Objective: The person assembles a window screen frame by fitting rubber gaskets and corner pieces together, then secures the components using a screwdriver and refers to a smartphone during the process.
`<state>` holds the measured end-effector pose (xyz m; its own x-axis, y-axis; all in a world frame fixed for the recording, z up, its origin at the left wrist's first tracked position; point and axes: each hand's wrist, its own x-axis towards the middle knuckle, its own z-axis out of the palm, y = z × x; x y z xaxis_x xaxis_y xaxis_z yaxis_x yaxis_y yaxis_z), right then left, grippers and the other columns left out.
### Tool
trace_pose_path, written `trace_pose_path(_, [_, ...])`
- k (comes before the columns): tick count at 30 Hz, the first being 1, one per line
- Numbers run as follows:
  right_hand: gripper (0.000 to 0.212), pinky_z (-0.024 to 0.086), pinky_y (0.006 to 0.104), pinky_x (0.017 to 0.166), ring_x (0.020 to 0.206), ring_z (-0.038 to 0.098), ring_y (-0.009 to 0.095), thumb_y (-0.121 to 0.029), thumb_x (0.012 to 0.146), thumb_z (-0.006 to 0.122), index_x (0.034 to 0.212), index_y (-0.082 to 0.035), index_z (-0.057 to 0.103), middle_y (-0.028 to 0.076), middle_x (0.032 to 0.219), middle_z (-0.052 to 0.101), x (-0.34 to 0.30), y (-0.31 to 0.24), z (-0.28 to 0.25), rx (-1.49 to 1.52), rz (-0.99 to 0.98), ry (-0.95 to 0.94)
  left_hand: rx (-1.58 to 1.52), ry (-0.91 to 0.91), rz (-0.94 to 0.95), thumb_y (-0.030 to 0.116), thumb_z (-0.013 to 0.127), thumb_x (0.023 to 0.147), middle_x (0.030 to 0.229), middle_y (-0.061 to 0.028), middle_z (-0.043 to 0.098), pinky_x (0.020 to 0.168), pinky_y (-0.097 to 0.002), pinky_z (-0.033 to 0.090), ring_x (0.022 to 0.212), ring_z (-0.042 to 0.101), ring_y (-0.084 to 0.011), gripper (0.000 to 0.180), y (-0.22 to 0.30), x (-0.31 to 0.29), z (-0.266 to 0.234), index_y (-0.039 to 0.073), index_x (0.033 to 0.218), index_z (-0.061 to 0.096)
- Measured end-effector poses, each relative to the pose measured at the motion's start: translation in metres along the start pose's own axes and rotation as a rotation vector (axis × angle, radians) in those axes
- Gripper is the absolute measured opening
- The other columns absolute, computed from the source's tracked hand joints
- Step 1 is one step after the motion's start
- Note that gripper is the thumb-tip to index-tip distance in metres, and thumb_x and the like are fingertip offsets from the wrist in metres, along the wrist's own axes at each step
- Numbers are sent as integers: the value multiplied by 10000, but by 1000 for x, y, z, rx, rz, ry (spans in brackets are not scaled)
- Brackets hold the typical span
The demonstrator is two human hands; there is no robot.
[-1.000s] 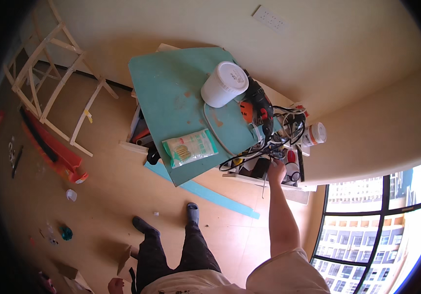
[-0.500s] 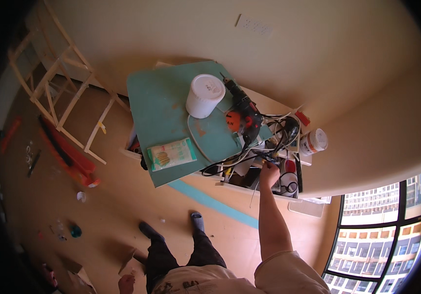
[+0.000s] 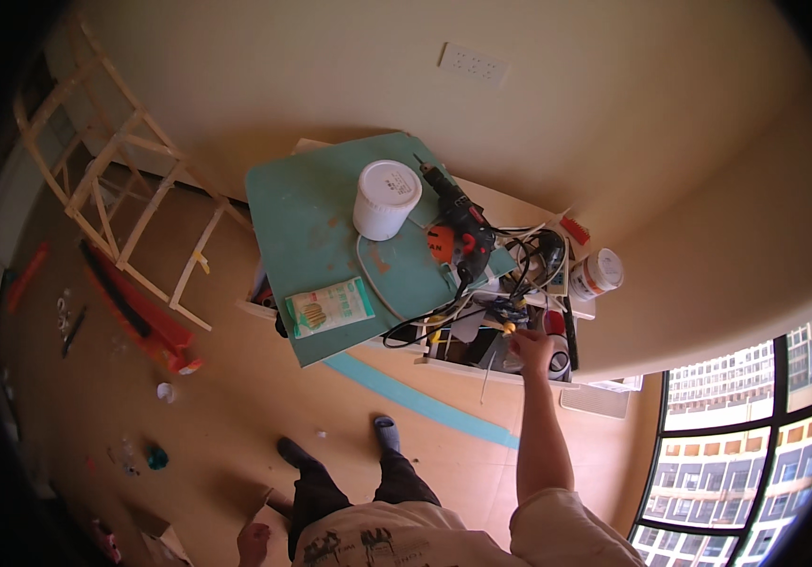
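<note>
My right hand (image 3: 532, 352) reaches over the front of an open drawer (image 3: 521, 376). Its fingers are closed in a pinch, with a small yellow-orange piece (image 3: 510, 329) at the fingertips, too small to name. Tangled dark and white cables, a grey sheet and small containers crowd the drawer around it. A thin rod or wire (image 3: 484, 383) sticks out over the drawer's front edge. Low at my side hangs my left hand (image 3: 254, 542), fingers curled, with nothing seen in it.
On the green board (image 3: 316, 203) atop the cabinet lie a white tub (image 3: 387, 200), a power drill (image 3: 462, 222) and a green-white packet (image 3: 330, 307). Another white tub (image 3: 601, 272) stands at the right. A wooden frame (image 3: 132, 189) and a red-orange tool (image 3: 146, 317) are at left.
My right hand has drawn back and slightly right from the cables, and the yellow-orange piece now shows at its fingertips. My left hand has shifted slightly right. The view has tilted a little.
</note>
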<state>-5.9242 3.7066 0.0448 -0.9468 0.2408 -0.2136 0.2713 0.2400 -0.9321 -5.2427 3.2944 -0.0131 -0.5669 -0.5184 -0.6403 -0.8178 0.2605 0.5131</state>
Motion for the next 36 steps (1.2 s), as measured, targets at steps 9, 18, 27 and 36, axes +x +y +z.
trace_pose_path(9, [79, 475, 290, 580, 660, 609, 141, -93, 881, 647, 905, -22, 672, 48, 728, 640, -174, -195, -14, -573, -302, -524, 14, 151, -35, 274, 665, 873, 934, -134, 674, 771, -400, 523, 882, 662, -310, 215, 12, -14, -60, 95, 988, 694])
trace_pose_path(18, [181, 531, 305, 591, 673, 644, 183, 81, 828, 637, 977, 12, 713, 108, 821, 662, -501, -228, 351, -664, -455, -1818, -409, 5, 687, 297, 596, 945, 1043, -131, 633, 869, -431, 469, 983, 600, -336, 322, 138, 22, -240, 77, 1179, 603])
trace_pose_path(27, [268, 580, 311, 755, 867, 688, 215, -37, 924, 599, 1170, 70, 597, 147, 959, 688, -755, -185, 619, -301, -44, -1726, -1163, 328, 270, 228, 439, 1030, 842, -71, 570, 777, -325, 464, 810, 580, -220, 232, -59, 45, -428, 47, 970, 571])
trace_pose_path(36, [299, 490, 321, 692, 850, 605, 220, -234, 995, 490, 1187, -12, 543, 120, 1041, 616, -963, -140, 898, -488, 1114, -1921, -978, 950, 241, 136, 596, 956, 971, -44, 492, 739, -262, 470, 832, 527, -128, 239, -287, 104, -688, 69, 1170, 678])
